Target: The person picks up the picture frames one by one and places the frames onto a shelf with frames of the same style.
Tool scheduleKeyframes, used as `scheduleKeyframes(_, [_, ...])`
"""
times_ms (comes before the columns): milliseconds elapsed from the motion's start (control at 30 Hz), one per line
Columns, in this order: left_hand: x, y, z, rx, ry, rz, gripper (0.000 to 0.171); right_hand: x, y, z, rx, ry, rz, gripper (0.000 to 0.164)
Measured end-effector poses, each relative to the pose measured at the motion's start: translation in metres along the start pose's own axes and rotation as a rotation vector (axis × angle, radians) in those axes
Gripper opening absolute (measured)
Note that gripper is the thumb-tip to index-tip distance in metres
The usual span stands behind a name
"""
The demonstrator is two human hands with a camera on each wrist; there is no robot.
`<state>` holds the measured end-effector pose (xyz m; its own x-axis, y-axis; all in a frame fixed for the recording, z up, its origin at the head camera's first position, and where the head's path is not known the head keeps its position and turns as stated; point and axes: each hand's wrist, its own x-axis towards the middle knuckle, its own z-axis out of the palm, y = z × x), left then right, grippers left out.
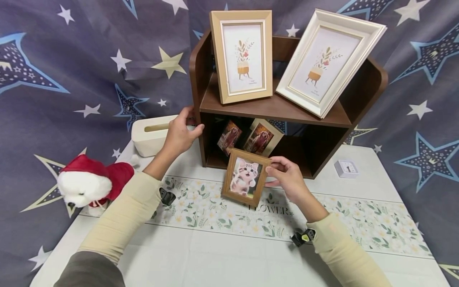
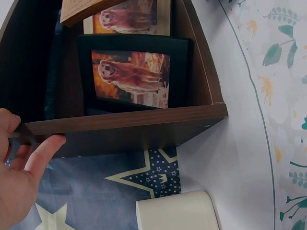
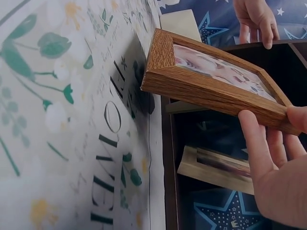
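Observation:
My right hand (image 1: 289, 178) pinches the right edge of a brown wooden photo frame (image 1: 226, 186) with a kitten picture, thumb in front and fingers behind. In the right wrist view this frame (image 3: 206, 98) is tilted in front of the shelf opening. My left hand (image 1: 180, 133) grips the left side panel of a dark brown wooden shelf (image 1: 229, 113); thumb and fingers straddle the panel edge (image 2: 120, 120) in the left wrist view. Inside the lower compartment, a black photo frame (image 2: 180, 72) and a light wood photo frame (image 1: 274, 139) both show a dog.
A tan frame (image 1: 216, 59) and a leaning white frame (image 1: 287, 59) stand on the upper shelf. Left of the shelf are a cream tissue box (image 1: 147, 141) and a white plush dog (image 1: 84, 187) in red. A small white clock (image 1: 346, 169) sits at right, beyond a floral runner (image 1: 215, 207).

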<state>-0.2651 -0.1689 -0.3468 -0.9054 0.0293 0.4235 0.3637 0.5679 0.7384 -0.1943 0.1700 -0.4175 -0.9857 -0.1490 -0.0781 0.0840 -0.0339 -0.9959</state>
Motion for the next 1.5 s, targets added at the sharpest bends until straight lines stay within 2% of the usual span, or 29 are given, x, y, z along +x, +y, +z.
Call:
scheduleKeyframes(867, [0.0,0.0,-0.001,0.006,-0.015,0.0,0.059,-0.01,-0.006,-0.035,0.01,0.063,-0.023,0.023])
scheduleKeyframes(1300, [0.0,0.001,-0.002,0.004,-0.014,-0.004,0.058,-0.016,-0.008,-0.056,0.095,0.105,-0.069,0.023])
scheduleKeyframes(1500, [0.0,0.001,-0.001,0.005,-0.018,-0.008,0.058,-0.02,-0.01,-0.062,0.1,0.122,-0.073,0.021])
